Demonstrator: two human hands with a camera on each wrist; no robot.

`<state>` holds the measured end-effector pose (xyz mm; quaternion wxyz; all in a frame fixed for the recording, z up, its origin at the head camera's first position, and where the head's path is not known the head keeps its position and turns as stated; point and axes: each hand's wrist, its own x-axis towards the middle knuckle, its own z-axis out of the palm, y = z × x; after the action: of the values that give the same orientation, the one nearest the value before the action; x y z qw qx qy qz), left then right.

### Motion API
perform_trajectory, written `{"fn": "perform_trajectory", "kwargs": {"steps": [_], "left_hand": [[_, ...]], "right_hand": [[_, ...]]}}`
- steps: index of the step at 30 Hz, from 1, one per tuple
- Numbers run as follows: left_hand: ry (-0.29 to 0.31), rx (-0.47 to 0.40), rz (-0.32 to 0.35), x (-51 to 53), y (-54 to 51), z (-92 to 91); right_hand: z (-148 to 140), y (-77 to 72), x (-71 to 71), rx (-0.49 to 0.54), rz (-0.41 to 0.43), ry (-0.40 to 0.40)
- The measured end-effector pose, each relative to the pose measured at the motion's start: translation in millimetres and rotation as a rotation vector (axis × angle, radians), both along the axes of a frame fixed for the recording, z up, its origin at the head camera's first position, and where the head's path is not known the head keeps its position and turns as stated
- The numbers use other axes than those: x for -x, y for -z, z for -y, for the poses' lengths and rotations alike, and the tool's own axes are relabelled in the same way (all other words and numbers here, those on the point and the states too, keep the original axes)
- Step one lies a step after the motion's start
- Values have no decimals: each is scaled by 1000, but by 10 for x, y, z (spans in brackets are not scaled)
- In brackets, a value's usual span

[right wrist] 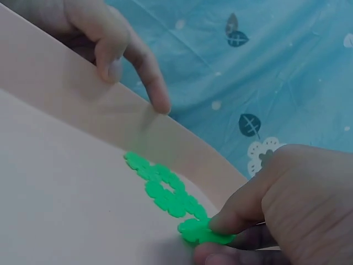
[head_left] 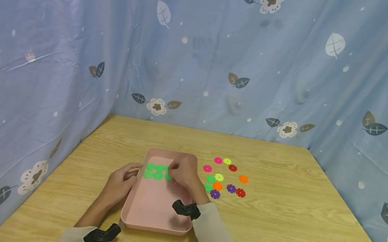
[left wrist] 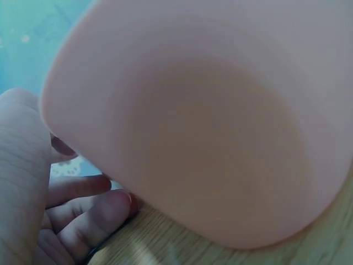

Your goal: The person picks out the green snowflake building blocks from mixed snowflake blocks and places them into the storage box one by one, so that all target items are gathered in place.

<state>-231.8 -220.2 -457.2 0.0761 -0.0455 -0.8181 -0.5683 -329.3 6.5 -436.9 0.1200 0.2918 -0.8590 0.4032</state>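
Note:
Inside a pink tray (head_left: 154,210), several green notched plastic discs (head_left: 159,168) lie flat in a cluster near its far half. My right hand (head_left: 186,173) is over them and pinches a green disc (right wrist: 194,231) between thumb and fingers, close to the tray floor. In the right wrist view, the held disc is beside the end of the green cluster (right wrist: 160,187). At the tray's left side, my left hand (head_left: 119,183) touches the rim with its fingertips, the other fingers loosely bent along the outer wall. The left wrist view shows mostly that wall (left wrist: 209,127).
Right of the tray, loose notched discs lie scattered on the wooden table (head_left: 295,216), among them a purple disc (head_left: 231,188), an orange disc (head_left: 243,179) and a pink disc (head_left: 218,160). A blue patterned curtain (head_left: 206,57) surrounds the table's back and sides.

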Motion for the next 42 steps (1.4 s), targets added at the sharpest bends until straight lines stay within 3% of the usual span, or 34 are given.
{"fn": "perform_trajectory", "kwargs": {"steps": [8, 17, 28, 34, 37, 42], "left_hand": [[-6, 12, 0, -5, -9, -9], [-6, -7, -5, -6, -21, -19], [-12, -5, 1, 3, 2, -14], [-16, 10, -2, 6, -1, -9], [-20, 18, -1, 7, -1, -9], [-22, 29, 6, 3, -1, -9]], "right_hand": [[2, -26, -14, -86, -16, 47], [-3, -32, -13, -98, -57, 49], [4, -31, -30, -100, 16, 42], [1, -61, -24, -66, -1, 44], [-21, -110, -40, 7, 88, 12], [-99, -234, -63, 167, 332, -37]]}}
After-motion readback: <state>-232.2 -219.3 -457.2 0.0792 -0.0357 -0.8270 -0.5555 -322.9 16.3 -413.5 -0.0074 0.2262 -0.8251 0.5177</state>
